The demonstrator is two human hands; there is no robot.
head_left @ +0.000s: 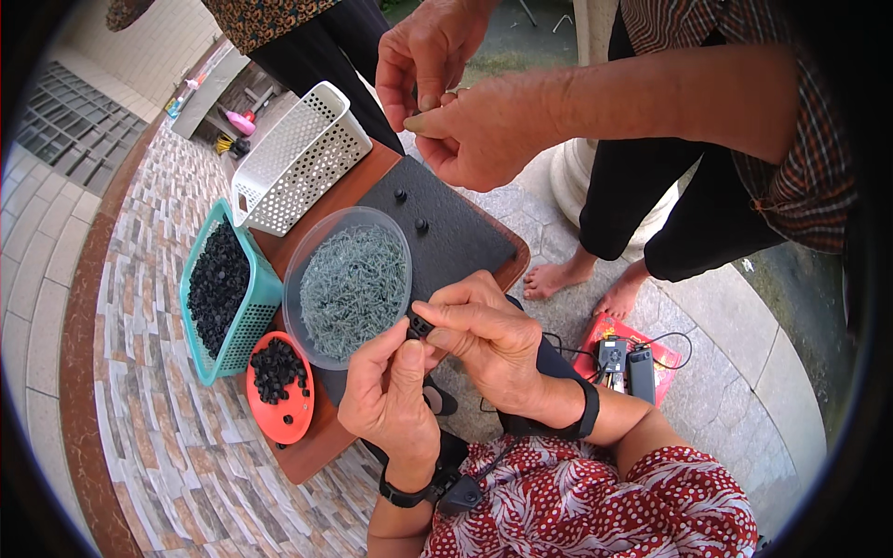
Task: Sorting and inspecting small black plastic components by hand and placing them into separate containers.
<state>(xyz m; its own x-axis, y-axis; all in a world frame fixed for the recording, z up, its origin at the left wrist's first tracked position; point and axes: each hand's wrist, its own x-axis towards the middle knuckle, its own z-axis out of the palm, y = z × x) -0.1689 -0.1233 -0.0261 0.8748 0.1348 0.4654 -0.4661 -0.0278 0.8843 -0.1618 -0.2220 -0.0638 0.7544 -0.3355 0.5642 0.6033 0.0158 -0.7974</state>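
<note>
One teal basket: far left, with perforated walls, filled with small black parts.
Orange plate: near the teal basket, on the lower left corner of the brown counter; more black bits are piled at its upper end, a few loose below them.
White basket: perforated, on the counter's far end, above the clear bowl.
Clear bowl: round, full of slender grey-blue pieces lying in all directions.
Left hand: in front of the bowl's lower right edge, a dark strap at the wrist; thumb and forefinger are nearly together, their tips against the left side of the black piece.
Black piece: held up between the two hands, just beside the bowl's rim in this view; its finer shape is partly hidden.
Dark mat: flat on the counter, with two small black knobs on it, apart from each other.
Right hand: fingers pinched closed on the same piece from the right.
Co-worker's hands: above the mat's far end, fingertips together; whatever they grip is mostly hidden.
Red box: on the paving at right, carrying black devices and a cable.
</note>
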